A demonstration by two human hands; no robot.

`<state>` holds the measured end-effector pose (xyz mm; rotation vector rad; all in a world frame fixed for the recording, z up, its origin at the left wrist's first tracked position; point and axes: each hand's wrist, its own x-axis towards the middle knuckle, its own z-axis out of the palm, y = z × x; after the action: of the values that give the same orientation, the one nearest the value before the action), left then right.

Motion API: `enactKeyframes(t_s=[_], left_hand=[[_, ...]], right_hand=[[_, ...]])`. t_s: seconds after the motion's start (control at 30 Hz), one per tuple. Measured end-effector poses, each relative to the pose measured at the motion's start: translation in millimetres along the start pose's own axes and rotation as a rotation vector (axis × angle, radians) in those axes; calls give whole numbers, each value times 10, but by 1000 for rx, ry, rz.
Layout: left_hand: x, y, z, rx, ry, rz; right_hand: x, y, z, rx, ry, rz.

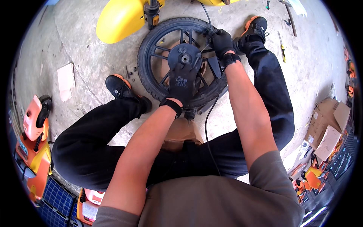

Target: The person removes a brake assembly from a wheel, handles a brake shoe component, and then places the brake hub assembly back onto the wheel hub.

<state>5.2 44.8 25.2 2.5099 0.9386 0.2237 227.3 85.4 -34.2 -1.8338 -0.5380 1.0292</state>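
A black spoked wheel with a tyre (147, 56) lies flat between my legs. My gloved left hand (182, 79) grips the lower part of its round hub plate (176, 53), just below the metal axle hole (185, 59). My gloved right hand (221, 41) is closed at the wheel's upper right, around a black cable fitting (209, 36) that it partly hides. A thin black cable (206, 126) runs from the wheel down across my lap. Brown cardboard (177, 134) lies below the wheel.
Yellow scooter bodywork (115, 20) stands above the wheel. A yellow-handled screwdriver (283, 53) lies right, small dark parts (130, 73) and a pale cardboard piece (66, 81) left. Orange scooter parts (36, 125) line the left edge; cardboard boxes (317, 125) and more parts sit at right.
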Motion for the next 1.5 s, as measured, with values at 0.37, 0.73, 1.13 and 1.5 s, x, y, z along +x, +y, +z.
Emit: enactKeyframes(t_s=[0.37,0.73,1.13,1.5], left_hand=[[30,10,3,30,-71,-13],[39,9,-21,10,-69,-10],[61,41,-99,-109,-39,-28],[-285,88,-857,-1360,-516,-226]], right_hand=[[368,11,22,-129,89,-38],[549,-84,-5,-112,238,-57],[188,-48,-597,-329,-462,56],[-1555,-605,-227,-402,-668,-113]])
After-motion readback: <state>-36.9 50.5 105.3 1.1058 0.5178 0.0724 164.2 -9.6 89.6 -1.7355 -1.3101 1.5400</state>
